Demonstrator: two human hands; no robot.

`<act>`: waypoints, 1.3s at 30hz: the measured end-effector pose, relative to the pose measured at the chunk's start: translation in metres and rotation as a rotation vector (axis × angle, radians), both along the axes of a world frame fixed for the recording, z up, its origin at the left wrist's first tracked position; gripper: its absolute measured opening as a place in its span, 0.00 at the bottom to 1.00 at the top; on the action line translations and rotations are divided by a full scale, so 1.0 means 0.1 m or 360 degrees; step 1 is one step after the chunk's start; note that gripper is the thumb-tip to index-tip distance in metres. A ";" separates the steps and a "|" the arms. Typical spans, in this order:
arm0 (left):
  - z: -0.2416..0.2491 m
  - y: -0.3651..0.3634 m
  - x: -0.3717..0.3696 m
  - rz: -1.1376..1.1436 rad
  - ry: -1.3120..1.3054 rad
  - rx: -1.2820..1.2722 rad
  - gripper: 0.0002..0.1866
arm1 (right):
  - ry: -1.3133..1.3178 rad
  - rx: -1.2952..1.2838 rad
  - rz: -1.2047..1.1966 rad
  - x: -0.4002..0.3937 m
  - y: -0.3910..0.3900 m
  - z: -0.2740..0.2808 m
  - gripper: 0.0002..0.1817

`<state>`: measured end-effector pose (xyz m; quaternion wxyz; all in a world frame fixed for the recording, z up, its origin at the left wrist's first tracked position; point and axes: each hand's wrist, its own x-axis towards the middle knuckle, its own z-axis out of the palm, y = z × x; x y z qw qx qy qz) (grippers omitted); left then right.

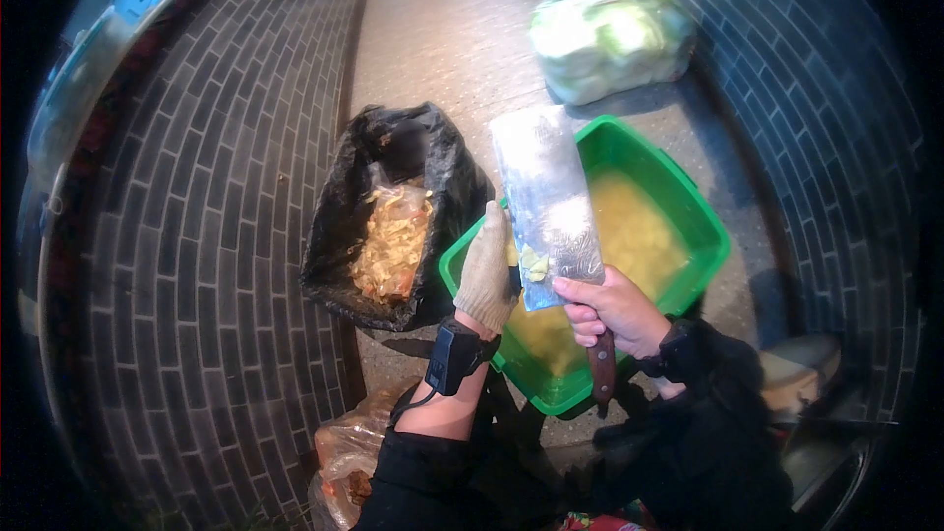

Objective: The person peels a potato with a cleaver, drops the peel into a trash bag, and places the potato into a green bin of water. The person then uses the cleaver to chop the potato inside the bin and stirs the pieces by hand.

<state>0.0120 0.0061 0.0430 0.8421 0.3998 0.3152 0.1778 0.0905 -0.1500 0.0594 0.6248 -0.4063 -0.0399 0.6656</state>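
Observation:
My right hand [615, 310] grips a wide cleaver [553, 187] by its wooden handle, blade pointing up and away from me. Small pale yellow pieces [534, 264] stick to the blade near the handle. My left hand [487, 270], in a beige knit glove, is beside the blade's left edge; its thumb or a finger points upward, and the blade and dark gear hide what it may hold. Under both hands stands a green basin [710, 236] holding pale yellow pieces [634, 226], partly covered by the cleaver.
Left of the basin, a black bag-lined container [457, 152] holds peelings [393, 241]. A wrapped bundle of pale green vegetables [612, 39] lies beyond the basin. A clear plastic bag [344, 452] sits at lower left. Brick-patterned walls [211, 206] flank the speckled floor [442, 39].

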 end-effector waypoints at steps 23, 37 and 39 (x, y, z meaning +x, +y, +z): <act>-0.11 0.00 -0.02 0.0006 -0.0005 0.0023 0.26 | -0.0275 -0.0020 -0.0035 0.03 -0.01 0.01 0.07; -0.11 -0.07 -0.07 -0.0237 0.0257 0.0545 0.26 | -0.0085 0.0006 0.0005 -0.06 0.03 -0.09 0.08; -0.12 -0.11 -0.03 -0.0170 0.0196 0.0581 0.27 | -0.0066 0.0018 -0.0001 -0.08 0.04 -0.10 0.08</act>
